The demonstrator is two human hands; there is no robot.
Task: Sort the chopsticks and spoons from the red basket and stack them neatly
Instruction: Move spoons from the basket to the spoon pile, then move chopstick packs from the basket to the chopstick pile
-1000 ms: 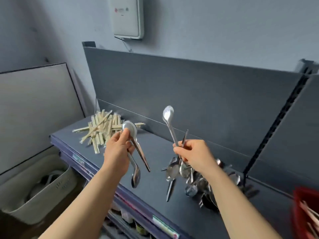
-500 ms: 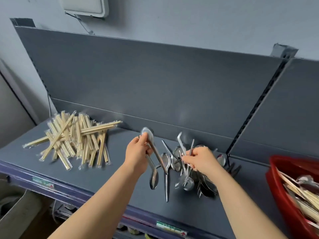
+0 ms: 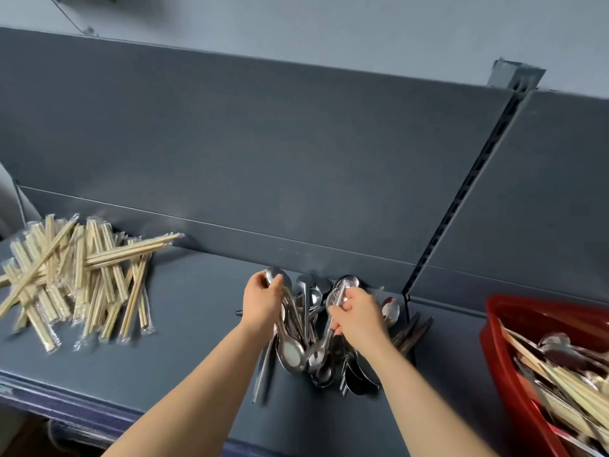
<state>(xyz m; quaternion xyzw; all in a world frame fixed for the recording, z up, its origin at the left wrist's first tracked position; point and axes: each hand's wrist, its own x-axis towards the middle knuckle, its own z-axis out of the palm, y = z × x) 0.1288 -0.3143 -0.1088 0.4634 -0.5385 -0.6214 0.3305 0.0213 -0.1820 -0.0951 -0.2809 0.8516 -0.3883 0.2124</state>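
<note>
A pile of metal spoons (image 3: 316,354) lies on the dark grey shelf (image 3: 184,351), at its back near the middle. My left hand (image 3: 262,303) grips a couple of spoons by their bowl ends right over the pile's left side. My right hand (image 3: 357,315) pinches the handle of another spoon, its bowl hanging down into the pile. Wrapped wooden chopsticks (image 3: 75,275) lie heaped at the shelf's left end. The red basket (image 3: 501,331) sits at the right edge with several chopsticks and spoons inside.
The shelf's upright back panel (image 3: 263,153) rises just behind the spoons, with a slotted post (image 3: 461,206) to the right of my right hand. The shelf's front edge (image 3: 66,413) runs along the bottom left.
Both hands have dropped from mid-air down onto the spoon pile, still holding their spoons. The view has swung right and down, bringing the red basket further into view.
</note>
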